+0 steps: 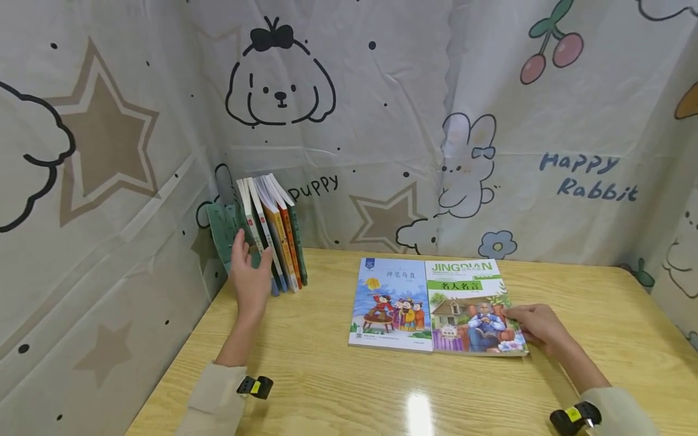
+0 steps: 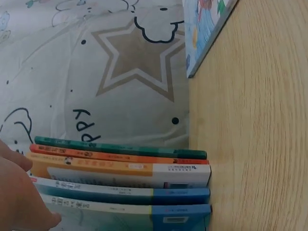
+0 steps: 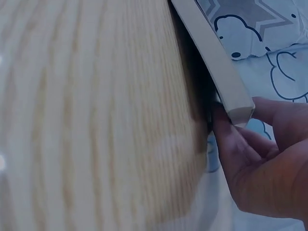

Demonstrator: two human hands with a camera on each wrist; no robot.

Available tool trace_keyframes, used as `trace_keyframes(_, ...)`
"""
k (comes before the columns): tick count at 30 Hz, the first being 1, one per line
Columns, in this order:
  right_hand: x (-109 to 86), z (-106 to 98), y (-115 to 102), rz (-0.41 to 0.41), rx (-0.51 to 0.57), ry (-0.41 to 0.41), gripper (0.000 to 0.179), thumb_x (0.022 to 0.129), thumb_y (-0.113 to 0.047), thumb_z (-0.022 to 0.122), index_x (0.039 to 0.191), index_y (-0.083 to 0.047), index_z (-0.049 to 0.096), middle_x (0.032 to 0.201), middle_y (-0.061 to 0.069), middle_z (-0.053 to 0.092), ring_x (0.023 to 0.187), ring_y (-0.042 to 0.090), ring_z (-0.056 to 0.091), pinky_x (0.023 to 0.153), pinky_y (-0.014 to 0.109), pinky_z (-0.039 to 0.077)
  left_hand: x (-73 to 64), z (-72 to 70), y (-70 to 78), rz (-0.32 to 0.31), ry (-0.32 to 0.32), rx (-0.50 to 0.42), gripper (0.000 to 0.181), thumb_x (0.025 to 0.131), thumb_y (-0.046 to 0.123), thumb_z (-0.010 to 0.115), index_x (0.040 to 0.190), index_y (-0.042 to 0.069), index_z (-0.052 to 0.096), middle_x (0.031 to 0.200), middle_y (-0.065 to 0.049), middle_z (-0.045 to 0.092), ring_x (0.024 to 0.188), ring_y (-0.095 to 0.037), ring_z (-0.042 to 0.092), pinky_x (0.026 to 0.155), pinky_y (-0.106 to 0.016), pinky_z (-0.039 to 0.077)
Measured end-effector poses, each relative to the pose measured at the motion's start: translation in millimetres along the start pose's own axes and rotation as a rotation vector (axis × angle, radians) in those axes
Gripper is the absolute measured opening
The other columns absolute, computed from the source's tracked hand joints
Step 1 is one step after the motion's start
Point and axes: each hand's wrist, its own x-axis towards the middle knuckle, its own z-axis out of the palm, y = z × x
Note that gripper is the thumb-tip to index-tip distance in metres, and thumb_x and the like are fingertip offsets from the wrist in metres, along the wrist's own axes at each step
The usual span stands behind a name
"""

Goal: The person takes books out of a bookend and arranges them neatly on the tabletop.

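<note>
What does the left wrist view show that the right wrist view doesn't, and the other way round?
Only the left wrist view shows the left hand, the standing books and part of the blue book. Only the right wrist view shows the right hand gripping another book, seen edge-on, with a dark gap under it. Both show the table and the printed cloth.

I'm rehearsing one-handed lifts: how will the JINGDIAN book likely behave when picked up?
The JINGDIAN book is probably fairly stiff: its raised edge looks straight in the right wrist view. It may feel moderately heavy, since that edge looks thick. Its far side could sag, as the right hand pinches only the right side.
</note>
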Motion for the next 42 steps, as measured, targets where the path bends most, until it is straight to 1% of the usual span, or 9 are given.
trace_keyframes(8,-3.2,4,-6,-0.059,-0.187,0.106,0.054,0.099,-0.027,0.058,0.124,0.021,0.056,0.088,0.011,0.064,0.068,0.014,0.057,0.056,0.026,0.048,24.2,4.9,-21.2,-0.093,-0.057,0.154,0.074,0.102,0.017,0.057,0.162,0.016,0.013,0.164,-0.011,0.016,0.148,-0.034,0.019,0.115,-0.053,0.026)
trace_keyframes(15,-4.5,6,-6,-0.067,-0.227,0.134,0.051,0.098,-0.024,0.057,0.124,0.02,0.058,0.116,0.032,0.061,0.091,0.026,0.059,0.066,0.028,0.051,29.6,2.4,-45.3,-0.131,-0.076,0.2,0.069,0.104,0.016,0.055,0.159,0.003,0.016,0.16,-0.021,0.025,0.145,-0.037,0.027,0.114,-0.05,0.029)
trace_keyframes(21,-1.2,6,-1,-0.054,-0.19,0.151,0.043,0.096,-0.017,0.062,0.118,0.021,0.061,0.1,0.024,0.065,0.074,0.016,0.061,0.059,0.026,0.053,29.8,-0.9,-58.1,-0.103,-0.056,0.223,0.056,0.103,0.013,0.054,0.153,-0.003,0.033,0.149,-0.025,0.043,0.136,-0.039,0.042,0.11,-0.048,0.037)
trace_keyframes(28,-0.7,5,-1,-0.038,-0.223,0.156,0.044,0.096,-0.018,0.064,0.119,0.02,0.061,0.095,0.02,0.066,0.07,0.014,0.059,0.058,0.026,0.052,31.5,0.3,-58.3,-0.082,-0.038,0.258,0.054,0.101,0.014,0.054,0.152,0.001,0.039,0.144,-0.023,0.05,0.13,-0.038,0.049,0.101,-0.053,0.045)
trace_keyframes(34,-1.1,4,-1,-0.031,-0.227,0.169,0.044,0.096,-0.019,0.065,0.118,0.019,0.062,0.087,0.014,0.068,0.065,0.013,0.059,0.056,0.025,0.051,34.1,7.4,-61.2,-0.023,0.01,0.304,0.052,0.098,0.009,0.051,0.149,0.005,0.046,0.133,-0.023,0.06,0.113,-0.037,0.062,0.08,-0.05,0.054)
trace_keyframes(36,-1.7,4,-1,-0.033,-0.225,0.175,0.044,0.096,-0.019,0.065,0.118,0.019,0.062,0.086,0.013,0.068,0.065,0.012,0.06,0.056,0.025,0.051,33.9,10.2,-62.9,0.018,0.034,0.332,0.04,0.098,0.007,0.048,0.136,-0.001,0.058,0.116,-0.026,0.067,0.089,-0.036,0.067,0.065,-0.045,0.051)
trace_keyframes(38,-2.3,3,0,-0.032,-0.217,0.176,0.044,0.096,-0.019,0.066,0.117,0.02,0.062,0.087,0.014,0.068,0.065,0.012,0.06,0.056,0.025,0.052,33.2,12.5,-64.6,0.063,0.069,0.345,0.023,0.099,0.006,0.048,0.109,-0.006,0.064,0.087,-0.025,0.066,0.064,-0.032,0.057,0.055,-0.039,0.041)
trace_keyframes(40,-2.7,2,1,-0.029,-0.206,0.173,0.045,0.096,-0.02,0.066,0.118,0.02,0.062,0.089,0.016,0.069,0.066,0.011,0.061,0.056,0.024,0.052,31.8,13.7,-65.7,0.097,0.103,0.338,0.019,0.1,0.004,0.047,0.085,-0.004,0.056,0.065,-0.017,0.051,0.052,-0.023,0.042,0.051,-0.035,0.033)
trace_keyframes(42,-2.7,1,2,-0.036,-0.195,0.164,0.045,0.096,-0.019,0.066,0.118,0.02,0.061,0.092,0.019,0.069,0.067,0.011,0.062,0.057,0.024,0.053,30.6,14.0,-66.5,0.127,0.133,0.323,0.026,0.101,0.003,0.048,0.075,0.001,0.044,0.057,-0.008,0.035,0.048,-0.016,0.031,0.05,-0.033,0.028)
